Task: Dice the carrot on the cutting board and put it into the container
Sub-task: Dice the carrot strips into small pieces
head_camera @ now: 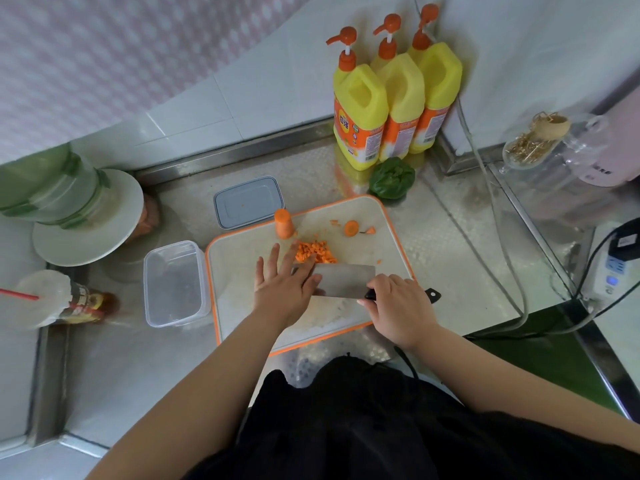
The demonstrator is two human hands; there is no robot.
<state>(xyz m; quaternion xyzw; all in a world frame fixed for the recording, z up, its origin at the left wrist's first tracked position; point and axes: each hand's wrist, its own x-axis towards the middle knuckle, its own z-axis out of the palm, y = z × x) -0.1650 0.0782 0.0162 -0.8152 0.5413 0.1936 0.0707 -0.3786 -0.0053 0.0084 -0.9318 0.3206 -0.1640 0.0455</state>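
A blurred green-banded jar (pixel 52 192) sits on a white plate (pixel 90 233) at far left, a wrapped bottle (pixel 69 299) below it. The clear plastic container (pixel 173 284) touches the orange-rimmed board (pixel 384 216), its grey lid (pixel 247 201) behind. On the board stand a carrot stub (pixel 284 224), a slice (pixel 351 227) and diced carrot (pixel 315 251). The left hand (pixel 282 289) lies flat, fingers straight, partly hiding the dice and cleaver (pixel 341 280). The right hand (pixel 398 306) clenches the black handle. Three yellow pump bottles (pixel 394 98) stand behind
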